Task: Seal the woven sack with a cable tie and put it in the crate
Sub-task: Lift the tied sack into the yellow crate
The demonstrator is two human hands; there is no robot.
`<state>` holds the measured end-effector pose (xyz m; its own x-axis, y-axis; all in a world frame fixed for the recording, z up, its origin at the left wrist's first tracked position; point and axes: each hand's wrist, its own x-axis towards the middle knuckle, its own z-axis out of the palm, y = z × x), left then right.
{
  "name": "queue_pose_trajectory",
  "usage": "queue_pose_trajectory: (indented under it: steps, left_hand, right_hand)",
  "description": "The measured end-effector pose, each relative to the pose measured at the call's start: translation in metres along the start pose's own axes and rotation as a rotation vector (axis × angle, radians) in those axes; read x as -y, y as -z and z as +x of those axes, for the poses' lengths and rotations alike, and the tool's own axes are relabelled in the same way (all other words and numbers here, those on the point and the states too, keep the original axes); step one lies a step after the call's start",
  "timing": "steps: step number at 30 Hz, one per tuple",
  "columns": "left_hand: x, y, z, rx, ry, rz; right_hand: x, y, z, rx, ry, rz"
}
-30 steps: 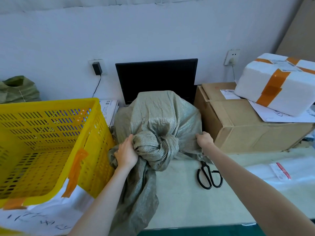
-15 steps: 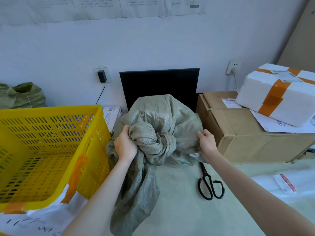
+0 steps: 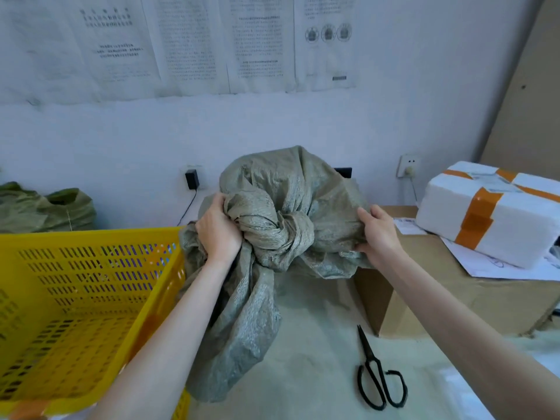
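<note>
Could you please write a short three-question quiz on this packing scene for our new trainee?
1. True or false: both hands grip the woven sack.
2. Which side of the sack is the yellow crate on: A) the person's left, B) the person's right, C) behind it?
3. Fill in: the black ______ lie on the table, near the cardboard box.

Key
1. True: the left hand and the right hand each clutch its fabric.
2. A.
3. Scissors.
</note>
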<state>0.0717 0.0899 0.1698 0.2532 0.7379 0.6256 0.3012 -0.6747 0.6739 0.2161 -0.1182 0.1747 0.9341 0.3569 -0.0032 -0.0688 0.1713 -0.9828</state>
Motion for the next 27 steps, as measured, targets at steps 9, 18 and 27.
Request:
queue_pose_trajectory:
  steps: [9,18,27]
  left_hand:
    - [-0.061,0.037,0.032,-0.18,-0.161,-0.075]
    - [-0.081,0.076,0.037,-0.232,-0.215,-0.171]
    - [-0.086,0.095,0.037,-0.276,-0.258,-0.114]
  right_hand:
    - [0.052,0.003,-0.011,0.053,0.121,0.152]
    - [0.066,-0.011,-0.021,0.107,0.247,0.228]
    - [0.06,-0.028,-0.037,0.125,0.285,0.296]
